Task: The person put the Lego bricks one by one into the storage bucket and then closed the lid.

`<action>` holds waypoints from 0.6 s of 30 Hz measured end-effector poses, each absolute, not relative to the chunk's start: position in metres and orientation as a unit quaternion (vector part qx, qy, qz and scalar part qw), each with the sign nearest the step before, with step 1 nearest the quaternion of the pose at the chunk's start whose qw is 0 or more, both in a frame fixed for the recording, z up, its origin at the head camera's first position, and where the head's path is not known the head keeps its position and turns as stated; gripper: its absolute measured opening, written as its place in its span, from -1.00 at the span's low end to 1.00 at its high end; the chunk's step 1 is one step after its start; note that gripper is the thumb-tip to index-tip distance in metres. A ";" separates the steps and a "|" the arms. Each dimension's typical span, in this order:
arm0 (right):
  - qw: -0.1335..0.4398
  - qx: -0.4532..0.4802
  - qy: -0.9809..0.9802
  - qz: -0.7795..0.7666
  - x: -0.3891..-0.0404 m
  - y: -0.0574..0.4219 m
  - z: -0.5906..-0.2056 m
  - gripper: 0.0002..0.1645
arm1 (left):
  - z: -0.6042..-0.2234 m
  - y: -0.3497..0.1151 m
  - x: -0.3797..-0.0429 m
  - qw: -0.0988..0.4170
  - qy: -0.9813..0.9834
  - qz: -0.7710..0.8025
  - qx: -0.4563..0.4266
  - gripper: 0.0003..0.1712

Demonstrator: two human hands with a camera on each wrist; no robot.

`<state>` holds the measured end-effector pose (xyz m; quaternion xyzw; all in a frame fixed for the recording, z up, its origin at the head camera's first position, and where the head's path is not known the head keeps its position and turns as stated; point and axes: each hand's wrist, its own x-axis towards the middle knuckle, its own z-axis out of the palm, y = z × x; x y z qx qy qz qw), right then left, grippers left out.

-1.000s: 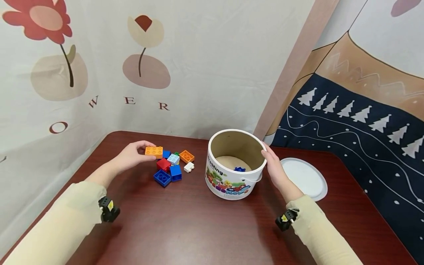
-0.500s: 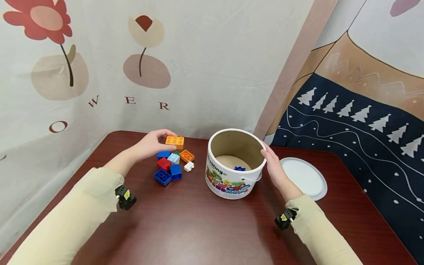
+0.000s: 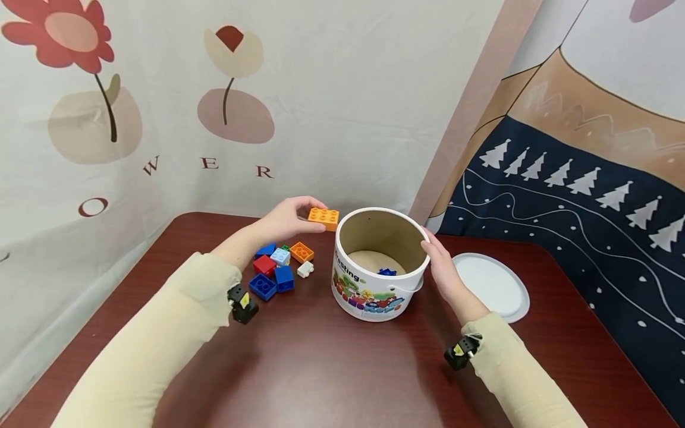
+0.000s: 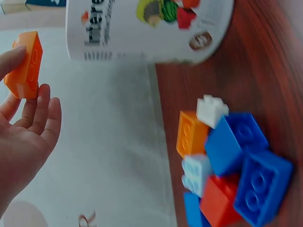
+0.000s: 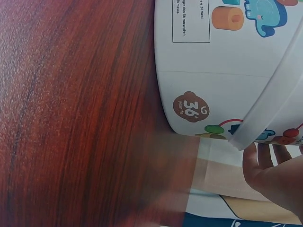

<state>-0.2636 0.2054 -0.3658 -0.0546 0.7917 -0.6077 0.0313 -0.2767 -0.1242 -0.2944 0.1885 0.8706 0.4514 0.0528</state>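
Observation:
My left hand (image 3: 286, 219) pinches an orange toy building brick (image 3: 323, 219) between thumb and fingers, studs facing up. In the head view the brick overlaps the left rim of a white round bucket (image 3: 369, 306); the left wrist view shows it held well above the table. My right hand (image 3: 444, 270) holds the bucket at its right rim, its fingers (image 5: 265, 156) against the side by the white handle (image 5: 270, 94). A dark blue piece (image 3: 387, 272) lies on the bucket's floor. Left of the bucket sits a loose pile with a red brick (image 3: 264, 266) and several blue ones.
Also in the pile are another orange brick (image 3: 302, 252), a light blue brick (image 3: 280, 257) and a small white brick (image 3: 305, 270). A round white lid (image 3: 492, 285) lies flat on the brown table (image 3: 332, 368) to the right. Printed cloth (image 3: 332, 119) hangs behind.
My left hand has carried the orange brick from the pile's left side up and rightward to the bucket's rim. The right hand and bucket have stayed put.

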 end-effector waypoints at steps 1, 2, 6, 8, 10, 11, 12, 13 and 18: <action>0.032 -0.054 0.791 -0.609 -0.264 0.206 -0.366 -0.41 | -0.293 -0.119 -0.277 0.056 0.865 0.458 0.197 -0.53; 0.033 -0.053 0.791 -0.609 -0.264 0.206 -0.366 -0.41 | -0.292 -0.114 -0.277 0.061 0.860 0.465 0.203 -0.53; 0.033 -0.050 0.790 -0.611 -0.263 0.206 -0.366 -0.40 | -0.288 -0.096 -0.278 0.075 0.846 0.477 0.224 -0.56; 0.033 -0.049 0.789 -0.611 -0.263 0.206 -0.366 -0.40 | -0.287 -0.088 -0.279 0.076 0.847 0.472 0.233 -0.57; 0.030 -0.049 0.787 -0.615 -0.263 0.206 -0.366 -0.40 | -0.287 -0.081 -0.281 0.076 0.850 0.462 0.243 -0.57; 0.029 -0.049 0.786 -0.616 -0.263 0.206 -0.366 -0.41 | -0.288 -0.078 -0.282 0.075 0.852 0.455 0.247 -0.56; 0.027 -0.048 0.785 -0.617 -0.263 0.206 -0.366 -0.41 | -0.288 -0.075 -0.282 0.076 0.854 0.449 0.251 -0.55; 0.027 -0.049 0.784 -0.618 -0.264 0.206 -0.366 -0.41 | -0.288 -0.073 -0.282 0.079 0.855 0.446 0.252 -0.55; 0.025 -0.048 0.786 -0.615 -0.263 0.206 -0.366 -0.41 | -0.287 -0.061 -0.284 0.091 0.852 0.445 0.261 -0.53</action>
